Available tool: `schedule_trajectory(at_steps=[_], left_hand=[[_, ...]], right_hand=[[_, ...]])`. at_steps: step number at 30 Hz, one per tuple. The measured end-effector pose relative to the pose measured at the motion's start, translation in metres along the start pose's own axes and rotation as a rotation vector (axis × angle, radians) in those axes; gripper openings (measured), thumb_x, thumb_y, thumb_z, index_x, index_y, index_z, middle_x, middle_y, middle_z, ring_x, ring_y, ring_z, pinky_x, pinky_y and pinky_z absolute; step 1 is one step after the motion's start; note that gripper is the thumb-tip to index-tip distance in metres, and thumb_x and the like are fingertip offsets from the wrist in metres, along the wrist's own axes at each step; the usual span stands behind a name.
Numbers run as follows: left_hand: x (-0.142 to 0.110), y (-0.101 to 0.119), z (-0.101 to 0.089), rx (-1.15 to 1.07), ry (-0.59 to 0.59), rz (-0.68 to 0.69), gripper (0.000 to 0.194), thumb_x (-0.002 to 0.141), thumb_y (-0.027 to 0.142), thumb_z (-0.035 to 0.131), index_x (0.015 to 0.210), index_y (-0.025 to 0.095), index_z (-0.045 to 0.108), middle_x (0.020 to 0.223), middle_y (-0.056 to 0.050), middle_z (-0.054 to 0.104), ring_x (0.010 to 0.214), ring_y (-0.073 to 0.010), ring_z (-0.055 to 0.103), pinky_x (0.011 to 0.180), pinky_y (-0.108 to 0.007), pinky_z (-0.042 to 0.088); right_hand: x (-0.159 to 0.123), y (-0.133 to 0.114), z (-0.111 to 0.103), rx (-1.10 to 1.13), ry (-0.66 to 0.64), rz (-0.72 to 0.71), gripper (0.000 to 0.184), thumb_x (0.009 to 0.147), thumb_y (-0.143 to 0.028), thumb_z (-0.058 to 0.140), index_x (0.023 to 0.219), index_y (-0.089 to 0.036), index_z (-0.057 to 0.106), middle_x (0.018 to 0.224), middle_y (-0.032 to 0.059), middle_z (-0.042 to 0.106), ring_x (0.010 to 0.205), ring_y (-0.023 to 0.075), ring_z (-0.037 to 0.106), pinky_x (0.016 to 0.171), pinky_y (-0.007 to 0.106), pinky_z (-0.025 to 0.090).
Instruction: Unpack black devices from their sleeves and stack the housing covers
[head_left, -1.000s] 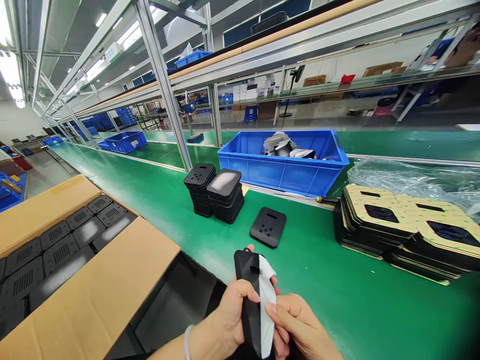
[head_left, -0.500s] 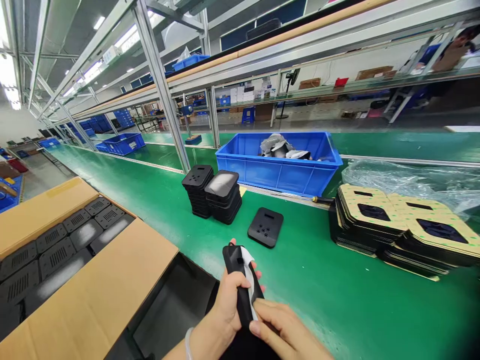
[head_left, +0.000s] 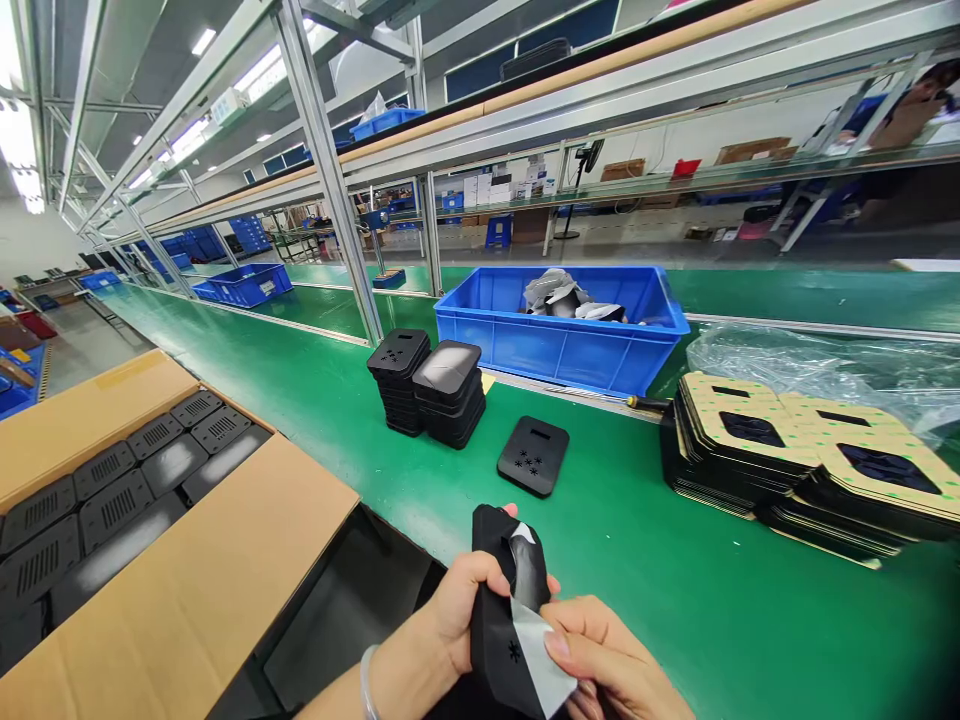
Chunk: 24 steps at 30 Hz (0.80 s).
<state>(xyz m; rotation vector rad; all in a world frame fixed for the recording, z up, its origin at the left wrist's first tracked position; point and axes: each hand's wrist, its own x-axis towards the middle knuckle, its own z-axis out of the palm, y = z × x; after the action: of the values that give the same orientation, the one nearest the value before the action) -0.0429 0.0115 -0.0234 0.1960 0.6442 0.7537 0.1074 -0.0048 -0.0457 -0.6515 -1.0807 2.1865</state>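
Low in the head view, my left hand (head_left: 466,610) is wrapped round a black plastic cover (head_left: 491,640) with rounded corners and a star-shaped cutout. My right hand (head_left: 600,650) pinches a pale grey film (head_left: 541,650), which is partly lifted off the cover and curls back on itself. Beyond my hands, a similar black cover (head_left: 533,456) with a slot and star-shaped holes lies flat on the green bench. Two stacks of such covers, a left stack (head_left: 400,385) and a right stack (head_left: 448,395), stand side by side behind it.
A blue bin (head_left: 559,345) holding crumpled film stands at the back. To the right are piles of yellow-backed black sheets (head_left: 757,430) beside clear plastic wrap (head_left: 832,360). An open cardboard box (head_left: 247,540) of vented black parts is at left. A screwdriver (head_left: 646,403) lies near the bin.
My right hand has moved right and slightly down, pulling the film further off the cover. The cover has turned and shifted a little to the right in my left hand.
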Motion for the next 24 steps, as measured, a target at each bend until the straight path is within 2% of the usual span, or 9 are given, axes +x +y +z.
schedule_trajectory(at_steps=[6,10,12,14,16,19,20,22,24], left_hand=[[0.000,0.001,-0.004,-0.029,-0.075,-0.030,0.050,0.049,0.023,0.048,0.089,0.003,0.069,0.079,-0.013,0.071,0.072,-0.0224,0.062,0.079,-0.033,0.043],[-0.004,0.004,-0.003,-0.047,-0.106,-0.061,0.053,0.048,0.023,0.048,0.091,0.001,0.070,0.078,-0.016,0.071,0.069,-0.0257,0.063,0.075,-0.036,0.045],[-0.006,0.004,-0.001,-0.082,-0.083,-0.035,0.048,0.050,0.024,0.048,0.087,0.003,0.070,0.077,-0.015,0.070,0.066,-0.0246,0.062,0.073,-0.035,0.045],[-0.006,0.003,0.000,-0.131,-0.048,0.003,0.042,0.052,0.025,0.050,0.083,0.005,0.069,0.077,-0.013,0.069,0.067,-0.0233,0.062,0.073,-0.034,0.045],[-0.005,0.001,0.000,-0.179,-0.016,0.031,0.039,0.054,0.025,0.051,0.082,0.004,0.068,0.077,-0.013,0.068,0.070,-0.0223,0.062,0.077,-0.033,0.045],[-0.003,-0.002,-0.001,-0.227,0.041,0.072,0.038,0.058,0.025,0.052,0.084,0.003,0.068,0.074,-0.011,0.066,0.071,-0.0210,0.060,0.081,-0.034,0.045],[-0.002,-0.003,-0.002,-0.234,0.062,0.086,0.037,0.059,0.026,0.052,0.084,0.004,0.068,0.071,-0.010,0.066,0.069,-0.0207,0.060,0.080,-0.034,0.044],[-0.001,-0.006,-0.003,-0.239,0.098,0.103,0.035,0.060,0.027,0.053,0.083,0.006,0.068,0.069,-0.009,0.065,0.067,-0.0205,0.059,0.078,-0.033,0.044],[0.000,-0.008,-0.003,-0.241,0.118,0.105,0.034,0.059,0.026,0.053,0.083,0.007,0.068,0.070,-0.008,0.066,0.068,-0.0197,0.060,0.077,-0.032,0.043]], right_hand=[[-0.003,-0.012,0.004,0.140,0.008,0.066,0.054,0.075,-0.051,0.072,0.049,-0.019,0.039,0.034,-0.0068,0.034,0.023,0.0025,0.027,0.026,0.015,0.012],[-0.002,-0.016,0.009,0.198,0.078,0.063,0.055,0.074,-0.051,0.074,0.053,-0.020,0.034,0.035,-0.0103,0.028,0.025,0.0001,0.019,0.027,0.013,0.011],[-0.004,-0.021,0.009,0.199,0.107,0.057,0.054,0.079,-0.051,0.072,0.056,-0.019,0.036,0.040,-0.0109,0.027,0.029,-0.0005,0.019,0.030,0.012,0.013],[-0.007,-0.027,0.007,0.136,0.160,-0.017,0.052,0.086,-0.056,0.064,0.060,-0.018,0.040,0.047,-0.0091,0.031,0.035,0.0011,0.026,0.033,0.012,0.022],[-0.013,-0.032,0.003,-0.061,0.247,-0.192,0.053,0.084,-0.068,0.058,0.067,-0.018,0.048,0.055,-0.0059,0.039,0.043,0.0049,0.037,0.040,0.014,0.034],[-0.020,-0.029,-0.001,-0.617,0.360,-0.448,0.058,0.071,-0.075,0.066,0.094,-0.021,0.065,0.082,0.0041,0.062,0.067,0.0154,0.060,0.061,0.024,0.054],[-0.022,-0.025,-0.001,-0.816,0.385,-0.489,0.059,0.071,-0.070,0.070,0.106,-0.022,0.067,0.097,0.0080,0.067,0.080,0.0199,0.065,0.071,0.027,0.056],[-0.024,-0.014,-0.001,-1.136,0.407,-0.525,0.049,0.079,-0.054,0.072,0.118,-0.025,0.067,0.121,0.0111,0.066,0.105,0.0257,0.065,0.087,0.030,0.055],[-0.024,-0.005,0.001,-1.300,0.390,-0.576,0.032,0.089,-0.036,0.065,0.119,-0.025,0.068,0.125,0.0089,0.066,0.115,0.0247,0.063,0.097,0.029,0.050]])
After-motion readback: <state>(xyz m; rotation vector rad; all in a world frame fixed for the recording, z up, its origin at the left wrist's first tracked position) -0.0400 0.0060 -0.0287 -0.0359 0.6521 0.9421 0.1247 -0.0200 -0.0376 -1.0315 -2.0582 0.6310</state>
